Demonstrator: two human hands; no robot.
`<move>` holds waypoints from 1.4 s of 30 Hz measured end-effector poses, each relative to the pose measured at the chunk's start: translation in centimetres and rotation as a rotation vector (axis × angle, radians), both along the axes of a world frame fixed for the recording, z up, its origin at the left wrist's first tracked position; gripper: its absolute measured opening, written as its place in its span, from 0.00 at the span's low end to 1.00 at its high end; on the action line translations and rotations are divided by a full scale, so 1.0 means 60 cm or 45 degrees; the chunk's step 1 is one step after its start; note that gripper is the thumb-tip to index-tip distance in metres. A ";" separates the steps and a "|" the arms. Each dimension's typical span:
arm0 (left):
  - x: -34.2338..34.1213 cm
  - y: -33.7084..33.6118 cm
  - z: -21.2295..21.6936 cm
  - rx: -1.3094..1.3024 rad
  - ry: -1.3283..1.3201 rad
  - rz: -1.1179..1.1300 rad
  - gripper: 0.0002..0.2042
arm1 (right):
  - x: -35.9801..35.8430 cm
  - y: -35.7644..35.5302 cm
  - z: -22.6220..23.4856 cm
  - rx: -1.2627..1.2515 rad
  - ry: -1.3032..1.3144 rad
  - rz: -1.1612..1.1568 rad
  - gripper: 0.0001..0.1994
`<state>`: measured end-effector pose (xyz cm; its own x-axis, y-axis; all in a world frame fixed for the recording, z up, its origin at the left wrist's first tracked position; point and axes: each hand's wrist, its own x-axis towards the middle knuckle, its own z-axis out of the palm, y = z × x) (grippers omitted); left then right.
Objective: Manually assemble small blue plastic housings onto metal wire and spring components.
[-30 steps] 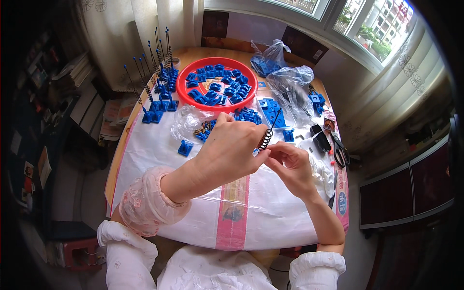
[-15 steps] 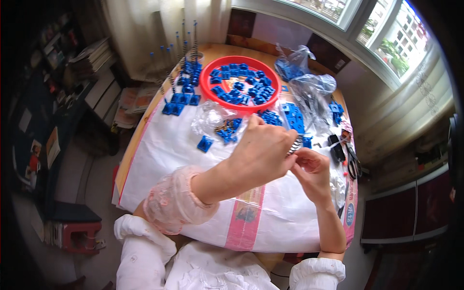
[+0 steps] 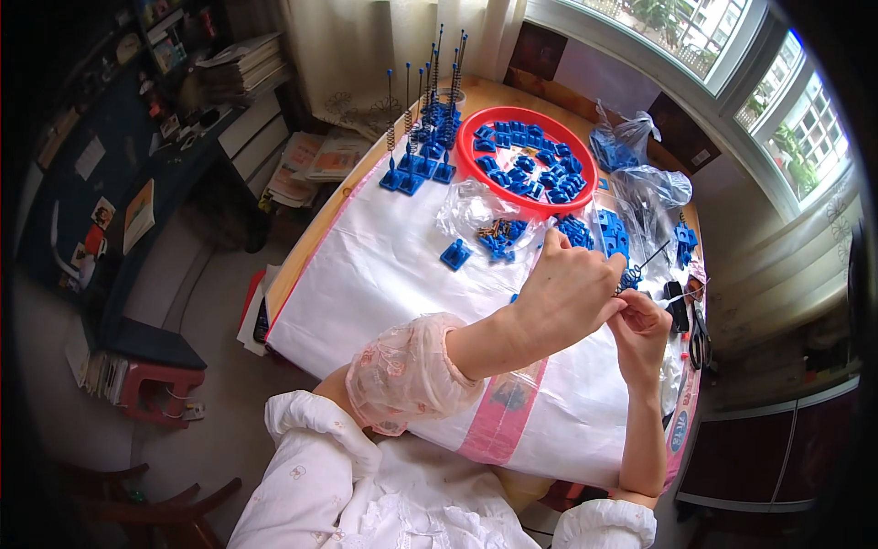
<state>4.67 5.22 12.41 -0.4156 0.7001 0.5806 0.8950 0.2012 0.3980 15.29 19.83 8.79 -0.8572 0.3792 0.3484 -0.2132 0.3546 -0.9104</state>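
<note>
Pinching narrowly, fingertips together, the person's left hand (image 3: 567, 285) and right hand (image 3: 643, 322) hold the near end of a black coil spring (image 3: 628, 281) on a thin rod (image 3: 655, 253), over the white sheet's (image 3: 366, 265) right side, probably to steady so slight a piece; exact contact is hidden. Farther off, a red basin (image 3: 465, 154) corrals blue plastic fittings (image 3: 519, 139); far left, sprung rods (image 3: 408, 108) stand upright in blue bases (image 3: 404, 177).

Blue oval emblem (image 3: 679, 431) on pink sheet border (image 3: 689, 392); too small to read

The bare left hand (image 3: 567, 288) hides part of the black coiled wire spring (image 3: 629, 277). The near edge cuts off the brown wooden chair (image 3: 163, 514).
</note>
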 end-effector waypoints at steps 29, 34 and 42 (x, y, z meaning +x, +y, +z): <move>0.046 -0.072 -0.038 -0.118 -0.105 0.028 0.11 | -0.002 0.030 0.011 0.056 0.038 -0.234 0.04; 0.042 -0.069 -0.033 -0.216 -0.106 0.052 0.11 | 0.002 0.032 0.016 0.052 0.033 -0.233 0.04; -0.008 -0.067 -0.044 -0.205 -0.153 0.094 0.10 | 0.013 0.040 0.030 0.030 0.068 -0.246 0.05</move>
<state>4.19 1.19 9.74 -0.5288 0.7447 0.4071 0.8236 0.3342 0.4583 16.06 22.22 10.60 -0.7492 0.5263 0.4021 -0.1866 0.4148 -0.8906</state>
